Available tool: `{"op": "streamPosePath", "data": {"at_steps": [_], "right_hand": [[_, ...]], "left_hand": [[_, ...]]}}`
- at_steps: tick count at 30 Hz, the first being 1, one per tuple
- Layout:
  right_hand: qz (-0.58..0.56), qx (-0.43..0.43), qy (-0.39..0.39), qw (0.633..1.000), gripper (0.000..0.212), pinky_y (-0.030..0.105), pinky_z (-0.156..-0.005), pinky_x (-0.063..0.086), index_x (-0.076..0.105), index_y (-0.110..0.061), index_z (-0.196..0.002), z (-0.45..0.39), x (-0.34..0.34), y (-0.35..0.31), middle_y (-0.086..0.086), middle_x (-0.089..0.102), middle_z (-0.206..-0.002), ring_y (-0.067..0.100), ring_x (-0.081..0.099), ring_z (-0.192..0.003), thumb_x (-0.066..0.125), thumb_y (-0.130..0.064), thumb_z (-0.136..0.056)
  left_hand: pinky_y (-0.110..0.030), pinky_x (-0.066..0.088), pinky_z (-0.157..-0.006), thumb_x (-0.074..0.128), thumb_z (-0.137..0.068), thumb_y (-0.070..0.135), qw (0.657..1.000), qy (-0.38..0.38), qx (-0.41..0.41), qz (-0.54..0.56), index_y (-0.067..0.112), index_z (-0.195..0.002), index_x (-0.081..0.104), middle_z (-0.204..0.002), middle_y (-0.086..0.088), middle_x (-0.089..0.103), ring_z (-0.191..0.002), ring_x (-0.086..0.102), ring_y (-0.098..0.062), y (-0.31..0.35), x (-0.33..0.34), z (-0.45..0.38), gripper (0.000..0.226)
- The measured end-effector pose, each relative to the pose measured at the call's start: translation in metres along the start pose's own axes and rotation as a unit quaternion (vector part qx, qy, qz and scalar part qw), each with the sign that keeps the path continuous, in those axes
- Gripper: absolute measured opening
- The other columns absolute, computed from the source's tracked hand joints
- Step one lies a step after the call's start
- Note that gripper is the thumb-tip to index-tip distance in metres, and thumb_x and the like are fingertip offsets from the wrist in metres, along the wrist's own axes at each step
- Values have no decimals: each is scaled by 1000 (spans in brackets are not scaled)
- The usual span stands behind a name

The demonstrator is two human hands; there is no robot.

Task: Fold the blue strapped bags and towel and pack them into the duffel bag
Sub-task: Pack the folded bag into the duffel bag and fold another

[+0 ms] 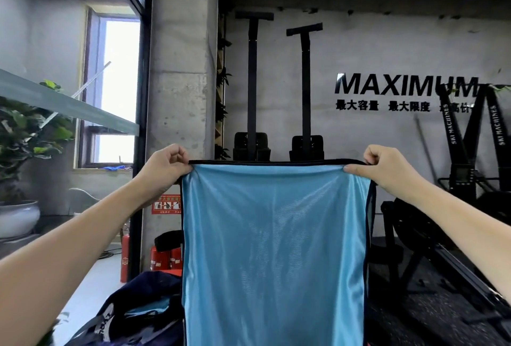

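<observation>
Over on the far left, a leafy potted plant (25, 129) sits in a pale round pot by the bright window (119, 91). Lower down, red fire extinguishers (163, 258) stand at the foot of the concrete pillar (179, 69), and just in front of them the dark navy duffel bag (143, 309) lies low in the view, a strip of light blue showing in its folds.

Now the left hand (166, 165): fingers curled tight, pinching the top left corner of the blue bag (273, 248) at its black-trimmed edge. The bag hangs straight down, held up in the air at arm's length, filling the middle of the view, shiny light blue fabric with black binding along the top and sides. Its lower end runs out of the picture, so where it ends cannot be told.

Behind it, two tall black upright machines (279, 91) stand against the grey wall, which carries the word MAXIMUM (403, 85) in black letters.

The right hand (387, 168) mirrors the left: fingers curled, thumb pressed on the front, gripping the top right corner. Far right, black ski machines (470, 152) stand over dark speckled flooring.
</observation>
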State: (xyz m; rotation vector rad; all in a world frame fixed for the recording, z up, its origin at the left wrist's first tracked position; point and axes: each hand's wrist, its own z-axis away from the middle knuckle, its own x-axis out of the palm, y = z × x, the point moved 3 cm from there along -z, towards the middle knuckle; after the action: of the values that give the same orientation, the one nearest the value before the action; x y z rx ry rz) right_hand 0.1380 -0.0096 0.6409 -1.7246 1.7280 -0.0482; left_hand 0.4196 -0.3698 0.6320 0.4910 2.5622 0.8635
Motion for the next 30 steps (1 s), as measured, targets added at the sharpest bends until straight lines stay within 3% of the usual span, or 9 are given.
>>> {"op": "streamPosePath", "data": {"at_steps": [3, 9, 12, 14, 18, 22, 25, 28, 30], "right_hand": [[-78, 24, -79, 994, 45, 27, -56, 26, 40, -18, -70, -1, 4, -2, -5, 39, -61, 9, 31, -55, 84, -21, -80], [-178, 108, -223, 952, 22, 16, -69, 51, 66, -10, -64, -7, 17, 19, 12, 59, -73, 18, 58, -77, 76, 5, -78], [-124, 148, -272, 943, 13, 34, -93, 50, 80, -6, -77, -16, 26, 36, 15, 75, -93, 26, 65, -96, 73, 5, -80], [-88, 170, -319, 928, 15, 42, -102, 45, 80, -6, -95, -25, 37, 49, 17, 74, -107, 29, 65, -105, 71, 2, -86], [-21, 171, -374, 911, 19, 38, -87, 46, 81, -15, -101, -55, 71, 78, 13, 74, -107, 27, 59, -91, 71, -4, -88], [81, 162, -353, 918, 25, 22, -49, 28, 83, -18, -90, -103, 110, 107, 4, 61, -64, 11, 35, -50, 71, 3, -84], [142, 180, -298, 927, 27, 22, -43, 37, 80, -7, -93, -149, 137, 126, 8, 63, -57, 15, 48, -43, 64, 12, -83], [139, 194, -178, 955, 19, 34, -60, 56, 72, 4, -95, -200, 155, 138, 15, 72, -77, 29, 68, -68, 56, 10, -87], [180, 130, -101, 970, 16, 36, -69, 53, 67, 6, -98, -230, 162, 134, 20, 70, -95, 31, 66, -83, 61, -8, -92]], "left_hand": [[-10, 47, -69, 43, -84, -20, 999, -22, 9, -23, 17, -55, 70, -66, 7, 66, -75, 57, -9, -5, -1, 0, 54], [-4, 46, -75, 39, -88, -22, 990, -112, 6, -88, 21, -72, 82, -86, 12, 75, -83, 66, 2, -19, -3, -7, 62], [-8, 47, -87, 39, -83, -21, 975, -146, 19, -168, 34, -76, 82, -94, 20, 72, -94, 64, -1, -35, 0, -20, 70], [-26, 51, -95, 40, -80, -19, 955, -183, 28, -230, 41, -78, 81, -94, 25, 70, -95, 65, -7, -51, 7, -32, 73], [-18, 53, -71, 48, -83, -11, 928, -219, -13, -300, 44, -69, 78, -78, 28, 71, -68, 63, -3, -88, 30, -63, 64], [-29, 57, -73, 54, -81, 0, 882, -286, -60, -370, 45, -76, 79, -81, 16, 75, -71, 63, -16, -120, 65, -114, 52], [-25, 49, -55, 51, -81, -8, 890, -279, -109, -343, 28, -76, 81, -70, 1, 73, -55, 57, -12, -128, 98, -160, 47], [-26, 59, -80, 53, -82, -16, 963, -104, -85, -234, 16, -78, 79, -88, -5, 77, -78, 70, -13, -120, 123, -207, 41], [-24, 52, -93, 46, -84, -13, 977, 10, -21, -212, 13, -90, 80, -98, -2, 75, -93, 67, -16, -110, 131, -232, 43]]}}
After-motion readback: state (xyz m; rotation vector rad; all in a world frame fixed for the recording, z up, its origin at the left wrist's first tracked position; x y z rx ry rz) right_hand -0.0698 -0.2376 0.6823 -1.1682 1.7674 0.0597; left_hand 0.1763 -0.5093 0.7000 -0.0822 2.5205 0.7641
